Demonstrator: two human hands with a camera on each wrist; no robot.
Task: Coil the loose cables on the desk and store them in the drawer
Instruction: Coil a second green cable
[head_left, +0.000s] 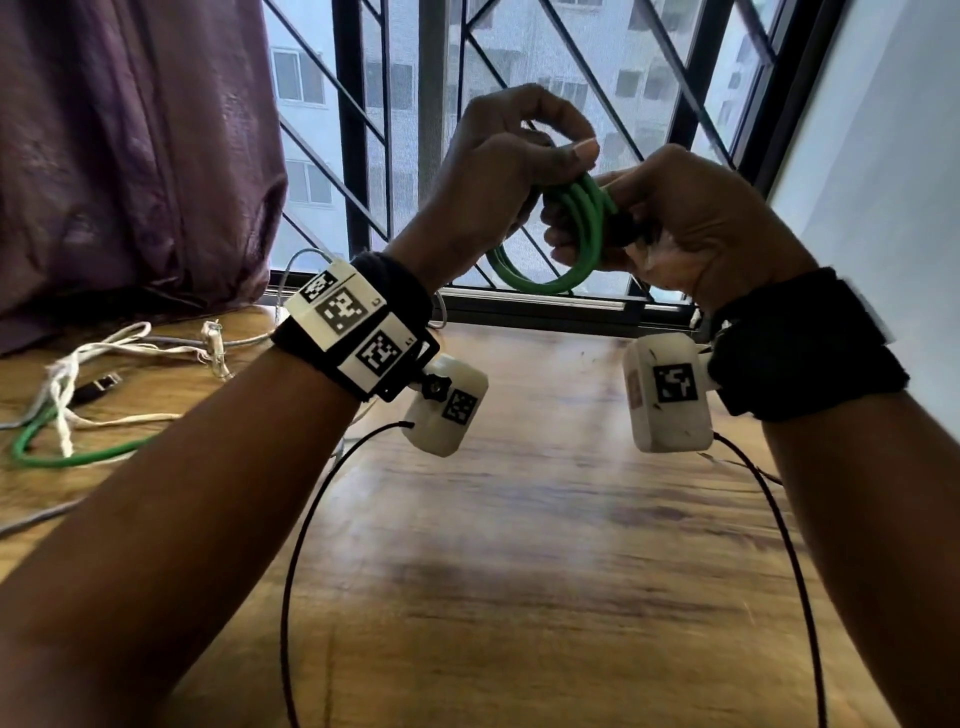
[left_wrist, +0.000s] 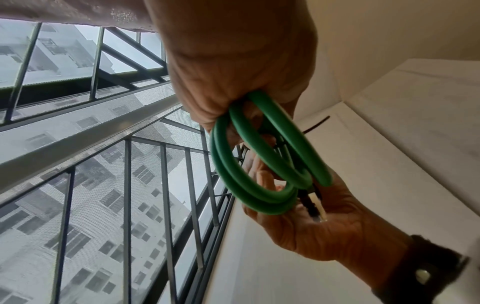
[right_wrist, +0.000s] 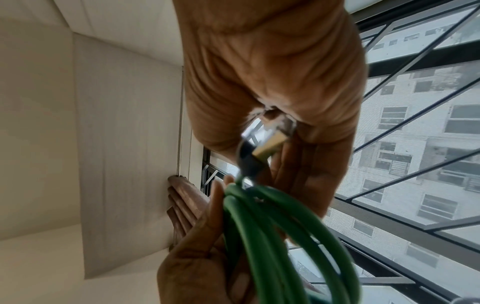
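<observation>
A green cable wound into several loops is held up in front of the window, above the desk. My left hand grips the top of the coil, its fingers curled round the loops. My right hand holds the other side and pinches the cable's black and metal plug against the coil. A thin black tie sticks out beside the loops in the left wrist view. No drawer is in view.
At the desk's far left lies a tangle of loose cables: white, grey and another green one. The wooden desk spreads below my arms. A purple curtain hangs at left, a white wall at right.
</observation>
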